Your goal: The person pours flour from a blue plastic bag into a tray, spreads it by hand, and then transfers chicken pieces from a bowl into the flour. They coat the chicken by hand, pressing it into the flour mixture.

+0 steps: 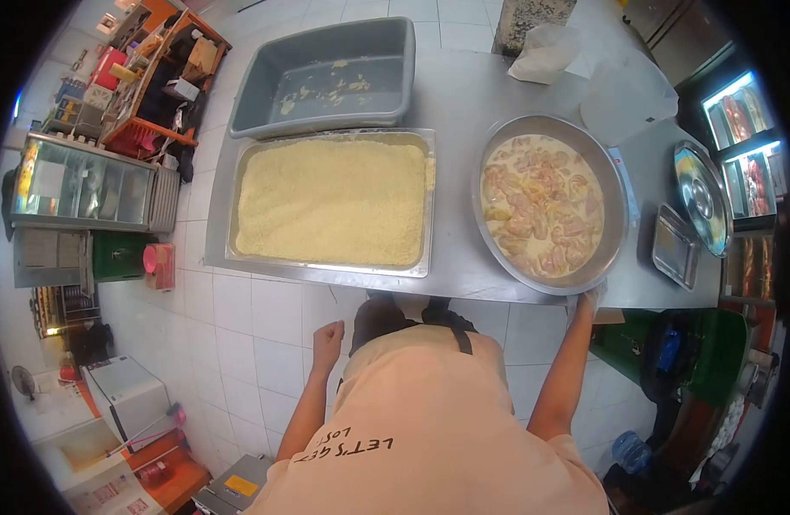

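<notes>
While the left arm hangs bent at the elbow beside the apron, the left hand [328, 335] is curled into a loose fist below the table edge, fingers pressed into the palm and holding nothing. The right arm stretches straight forward, and the right hand [590, 300] meets the near rim of the round metal pan [491, 251]. Its fingers lie together, but whether they clamp the rim cannot be told. That pan sits at the front right of the steel table [459, 94], filled with chicken pieces [541, 206] in pale batter. Just left of it lies a rectangular tray of breadcrumbs [326, 269], with a grey plastic tub [257, 94] behind.
</notes>
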The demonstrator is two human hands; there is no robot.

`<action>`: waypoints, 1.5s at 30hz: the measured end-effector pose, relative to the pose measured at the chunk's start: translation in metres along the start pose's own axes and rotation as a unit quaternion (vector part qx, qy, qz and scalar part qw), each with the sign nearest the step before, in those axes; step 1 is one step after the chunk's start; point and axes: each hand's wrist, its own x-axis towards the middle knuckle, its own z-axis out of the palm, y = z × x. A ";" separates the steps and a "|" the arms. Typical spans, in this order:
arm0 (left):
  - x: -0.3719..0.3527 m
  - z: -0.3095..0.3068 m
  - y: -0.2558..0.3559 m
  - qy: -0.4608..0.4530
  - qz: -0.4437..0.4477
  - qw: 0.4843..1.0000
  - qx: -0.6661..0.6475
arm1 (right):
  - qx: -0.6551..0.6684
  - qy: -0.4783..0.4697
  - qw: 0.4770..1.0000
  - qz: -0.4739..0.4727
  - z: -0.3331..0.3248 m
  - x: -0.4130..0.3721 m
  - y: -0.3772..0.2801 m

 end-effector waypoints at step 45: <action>0.089 -0.160 -0.161 -0.129 -0.225 0.966 0.016 | -0.202 -0.140 0.969 -0.016 -0.122 0.078 -0.341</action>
